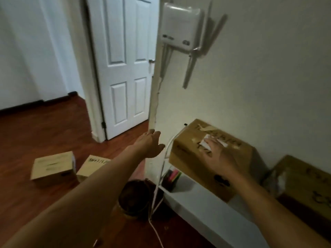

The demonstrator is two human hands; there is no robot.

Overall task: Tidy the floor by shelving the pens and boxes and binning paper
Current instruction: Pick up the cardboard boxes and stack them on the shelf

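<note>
At right centre of the frame, right hand [219, 154] flat with fingers spread on a cardboard box [206, 158] on the white shelf [202, 203], left hand [152, 144] open, empty, left of it, two boxes [53, 167] on the floor [35, 131] lower left, pens [172, 176] under the shelved box.

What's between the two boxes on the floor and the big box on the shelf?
In the head view: the left forearm, a dark basket and the wall's edge.

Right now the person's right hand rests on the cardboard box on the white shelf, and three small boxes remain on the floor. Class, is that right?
Not quite. The head view shows two small boxes on the floor, not three. The right hand does rest on the cardboard box on the white shelf.
</note>
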